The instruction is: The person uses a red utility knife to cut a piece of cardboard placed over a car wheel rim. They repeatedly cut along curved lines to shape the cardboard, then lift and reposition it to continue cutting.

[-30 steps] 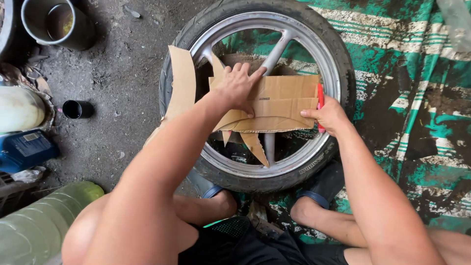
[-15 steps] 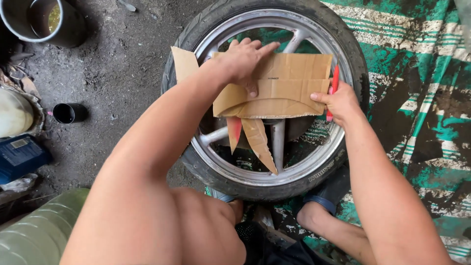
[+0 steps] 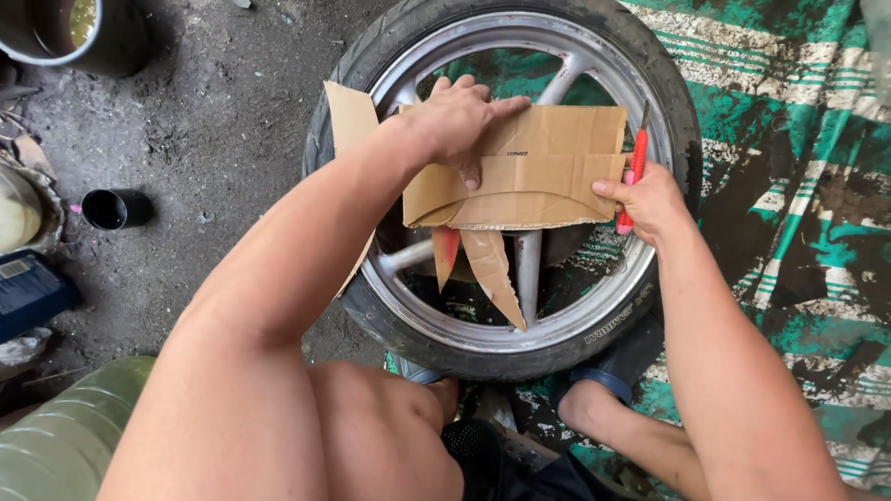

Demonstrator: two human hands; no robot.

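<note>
A motorcycle wheel (image 3: 650,83) with a silver spoked rim and black tyre lies flat on the ground in front of me. A brown cardboard sheet (image 3: 548,167) lies across the rim, with pointed strips hanging below it. My left hand (image 3: 459,121) presses down flat on the cardboard's upper left part. My right hand (image 3: 650,199) grips a red utility knife (image 3: 636,172) at the cardboard's right edge, blade pointing away from me.
A green and white striped mat (image 3: 798,186) lies under and right of the wheel. On the dirt floor to the left are a small black cup (image 3: 111,209), a metal pot (image 3: 74,32), a blue box (image 3: 28,292) and a green cylinder (image 3: 65,436). My feet brace the tyre's near side.
The view has shifted so the wheel sits higher and larger. My left hand slid up the cardboard, and my right hand with the knife moved up along the right edge.
</note>
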